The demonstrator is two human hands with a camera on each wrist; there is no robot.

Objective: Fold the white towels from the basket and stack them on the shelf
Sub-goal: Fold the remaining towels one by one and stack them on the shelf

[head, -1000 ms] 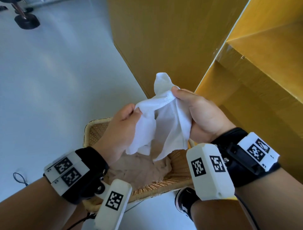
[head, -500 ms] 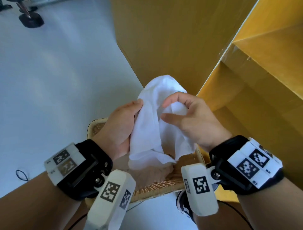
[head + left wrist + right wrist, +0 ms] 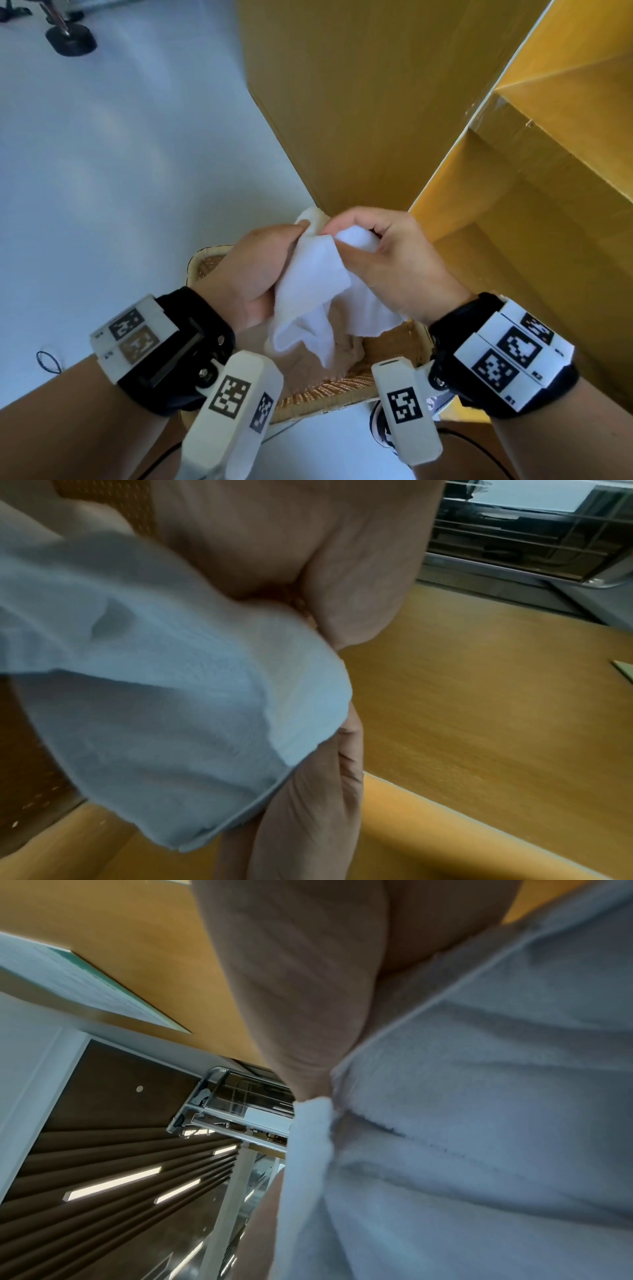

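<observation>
A crumpled white towel (image 3: pixel 308 284) hangs between both hands above the wicker basket (image 3: pixel 329 394). My left hand (image 3: pixel 253 274) grips its left side, the thumb up near the top edge. Beside it my right hand (image 3: pixel 387 260) pinches the upper edge with curled fingers. The two hands nearly touch. In the left wrist view the white towel (image 3: pixel 164 696) fills the left half, held against the palm. The right wrist view shows the white towel (image 3: pixel 479 1123) bunched under the fingers. A beige cloth (image 3: pixel 305 363) lies inside the basket. The yellow wooden shelf (image 3: pixel 534 212) stands right of the hands.
The shelf's tall side panel (image 3: pixel 342 102) rises straight ahead of the basket. Pale floor (image 3: pixel 120 171) spreads to the left, with a black stand foot (image 3: pixel 70 42) far off and a thin cable loop (image 3: pixel 49 361) near my left forearm. A shoe (image 3: pixel 380 428) shows below the basket.
Both hands have drawn closer together and gathered the towel. My right hand went from a loose touch to a pinch on the upper edge. The towel now hangs shorter and more bunched.
</observation>
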